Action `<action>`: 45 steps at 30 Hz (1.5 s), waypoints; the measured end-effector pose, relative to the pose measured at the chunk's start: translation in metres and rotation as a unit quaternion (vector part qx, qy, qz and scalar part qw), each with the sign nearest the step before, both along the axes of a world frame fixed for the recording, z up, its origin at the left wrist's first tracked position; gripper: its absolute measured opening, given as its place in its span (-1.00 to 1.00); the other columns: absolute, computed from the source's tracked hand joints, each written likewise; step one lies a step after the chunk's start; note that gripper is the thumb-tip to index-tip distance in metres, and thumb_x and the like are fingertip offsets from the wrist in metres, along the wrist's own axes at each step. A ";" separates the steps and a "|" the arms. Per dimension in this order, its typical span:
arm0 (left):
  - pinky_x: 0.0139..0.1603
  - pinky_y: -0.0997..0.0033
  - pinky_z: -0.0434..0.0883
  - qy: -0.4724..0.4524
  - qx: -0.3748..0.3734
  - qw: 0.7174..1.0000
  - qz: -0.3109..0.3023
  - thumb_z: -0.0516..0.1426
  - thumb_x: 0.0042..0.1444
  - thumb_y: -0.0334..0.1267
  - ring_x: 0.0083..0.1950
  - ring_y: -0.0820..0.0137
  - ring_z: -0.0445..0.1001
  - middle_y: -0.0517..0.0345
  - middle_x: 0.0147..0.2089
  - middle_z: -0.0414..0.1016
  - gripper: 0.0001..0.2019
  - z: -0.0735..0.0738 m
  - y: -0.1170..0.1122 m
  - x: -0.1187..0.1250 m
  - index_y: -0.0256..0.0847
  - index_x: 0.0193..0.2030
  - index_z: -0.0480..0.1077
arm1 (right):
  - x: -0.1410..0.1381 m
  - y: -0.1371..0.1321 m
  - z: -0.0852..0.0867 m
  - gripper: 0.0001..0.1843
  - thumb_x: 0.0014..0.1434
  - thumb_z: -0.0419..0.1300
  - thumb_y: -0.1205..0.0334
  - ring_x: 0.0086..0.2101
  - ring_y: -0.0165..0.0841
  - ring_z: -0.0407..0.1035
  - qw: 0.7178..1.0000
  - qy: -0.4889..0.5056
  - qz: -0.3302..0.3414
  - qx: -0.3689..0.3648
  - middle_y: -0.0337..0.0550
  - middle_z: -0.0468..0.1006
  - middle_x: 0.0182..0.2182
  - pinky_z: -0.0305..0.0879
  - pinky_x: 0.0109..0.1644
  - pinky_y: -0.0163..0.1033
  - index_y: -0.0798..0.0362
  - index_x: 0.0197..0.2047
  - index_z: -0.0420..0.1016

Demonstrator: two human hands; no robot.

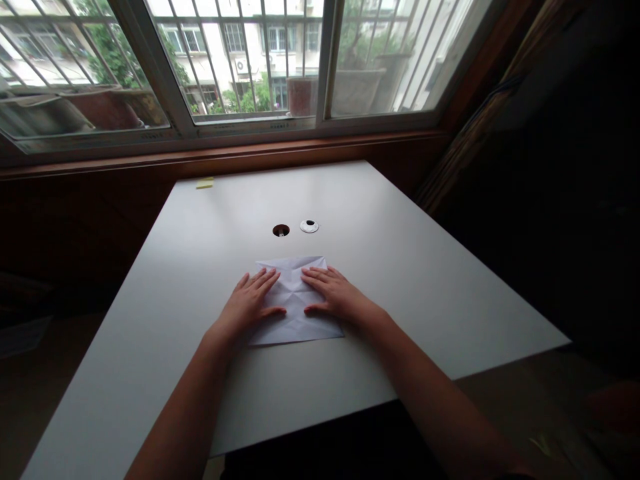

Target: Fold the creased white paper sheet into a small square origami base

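Observation:
A square sheet of white paper [295, 327] with crossing crease lines lies flat on the white table [425, 300]. My left hand [253, 300] rests on the paper's left side, fingers stretched out and spread, thumb pointing inward. On the right side of the sheet lies my right hand [335, 293], also flat with its fingers apart. Between the two thumbs a strip of creased paper shows. Both hands hide parts of the sheet's side edges.
Beyond the paper are a round hole [281, 231] in the tabletop and a white ring-shaped cap [309, 227] beside it. Yellow tape [205, 183] sticks to the far left corner. A barred window [250, 60] stands behind the table.

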State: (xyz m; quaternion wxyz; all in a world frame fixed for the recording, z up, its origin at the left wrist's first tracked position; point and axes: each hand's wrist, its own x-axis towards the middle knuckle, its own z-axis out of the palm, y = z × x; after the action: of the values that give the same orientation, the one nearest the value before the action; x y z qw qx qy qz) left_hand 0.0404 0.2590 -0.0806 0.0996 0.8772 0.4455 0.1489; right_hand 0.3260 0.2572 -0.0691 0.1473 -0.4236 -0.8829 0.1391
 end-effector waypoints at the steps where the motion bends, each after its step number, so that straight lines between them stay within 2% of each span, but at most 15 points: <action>1: 0.43 -0.07 -0.10 0.000 0.000 1.000 -0.001 0.14 0.07 0.27 0.44 0.08 0.07 -0.07 0.42 0.14 -0.16 0.000 0.000 0.000 -0.04 0.41 0.07 | -0.001 0.000 0.000 -0.11 0.04 0.23 -0.33 0.30 -0.08 0.11 1.000 0.001 -0.001 0.004 -0.07 0.24 0.32 -0.10 0.39 0.16 -0.12 0.35 0.20; 5: 0.43 -0.09 -0.12 0.005 0.010 1.000 -0.002 0.10 0.10 0.27 0.45 0.06 0.05 -0.06 0.43 0.10 -0.20 -0.003 -0.002 0.000 -0.06 0.40 0.11 | -0.002 -0.002 -0.001 -0.13 0.08 0.18 -0.35 0.29 -0.08 0.14 1.000 -0.004 -0.009 0.017 -0.09 0.26 0.31 -0.06 0.38 0.14 -0.14 0.35 0.19; 10: 0.44 -0.10 -0.20 0.011 0.024 1.000 0.009 0.06 0.15 0.25 0.48 0.06 -0.06 -0.02 0.47 0.00 -0.22 -0.004 -0.005 0.005 -0.04 0.43 0.03 | 0.009 -0.007 -0.004 -0.10 0.14 0.06 -0.39 0.33 -0.11 0.04 0.999 -0.033 -0.012 0.023 -0.13 0.13 0.36 -0.12 0.40 0.10 -0.13 0.42 0.04; 16: 0.44 -0.08 -0.23 0.015 0.016 1.000 -0.008 0.07 0.13 0.27 0.48 0.06 -0.04 0.01 0.47 0.02 -0.21 -0.001 -0.003 0.004 0.00 0.42 0.04 | 0.024 -0.012 -0.002 -0.05 0.14 0.03 -0.41 0.35 -0.12 -0.01 0.998 -0.057 -0.007 0.020 -0.12 0.05 0.39 -0.17 0.42 0.08 -0.10 0.44 -0.06; 24: 0.45 -0.07 -0.26 0.055 0.024 0.998 -0.003 0.04 0.15 0.27 0.47 0.12 -0.01 0.06 0.47 0.02 -0.24 0.004 -0.013 0.000 0.03 0.42 0.04 | 0.026 -0.013 -0.003 -0.10 0.20 -0.03 -0.37 0.35 -0.12 -0.01 0.996 -0.081 0.012 0.037 -0.08 0.06 0.39 -0.19 0.41 0.14 -0.06 0.44 -0.07; 29: 0.46 0.00 -0.21 0.089 0.024 0.996 0.010 -0.01 0.17 0.30 0.49 0.16 -0.05 0.05 0.48 -0.02 -0.20 0.008 -0.023 -0.002 -0.05 0.44 -0.01 | 0.027 -0.011 0.000 -0.08 0.19 -0.02 -0.39 0.35 -0.13 -0.03 0.995 -0.091 0.033 0.032 -0.10 0.08 0.38 -0.19 0.42 0.14 -0.05 0.44 -0.05; 32: 0.47 0.03 -0.19 0.087 0.026 0.996 0.008 -0.03 0.19 0.28 0.49 0.18 -0.06 0.02 0.48 -0.04 -0.19 0.007 -0.026 -0.003 -0.12 0.45 -0.04 | 0.027 -0.011 0.003 -0.11 0.20 -0.04 -0.39 0.35 -0.15 -0.01 0.996 -0.080 0.032 0.027 -0.11 0.09 0.38 -0.20 0.42 0.13 -0.04 0.43 -0.01; 37: 0.46 0.01 -0.15 0.077 0.023 0.997 0.012 -0.02 0.23 0.21 0.48 0.17 -0.03 0.03 0.48 -0.02 -0.30 0.005 -0.027 -0.004 -0.07 0.42 0.05 | 0.027 -0.012 0.005 -0.10 0.18 -0.02 -0.41 0.34 -0.15 0.01 0.997 -0.074 0.022 0.017 -0.14 0.09 0.38 -0.18 0.42 0.13 -0.05 0.41 0.04; 45: 0.45 -0.04 -0.14 0.045 0.028 0.999 0.013 0.03 0.21 0.19 0.46 0.13 0.03 0.03 0.45 0.05 -0.31 0.002 -0.028 -0.004 -0.03 0.41 0.09 | 0.027 -0.013 0.003 -0.16 0.19 0.01 -0.37 0.32 -0.14 0.07 0.997 -0.060 0.025 0.028 -0.12 0.15 0.35 -0.15 0.41 0.12 -0.06 0.39 0.12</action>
State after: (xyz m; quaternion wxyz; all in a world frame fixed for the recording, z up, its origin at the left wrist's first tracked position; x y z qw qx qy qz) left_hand 0.0363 0.2313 -0.0789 0.0529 0.8794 0.4568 0.1232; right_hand 0.3527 0.2441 -0.0663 0.1022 -0.4050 -0.9039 0.0923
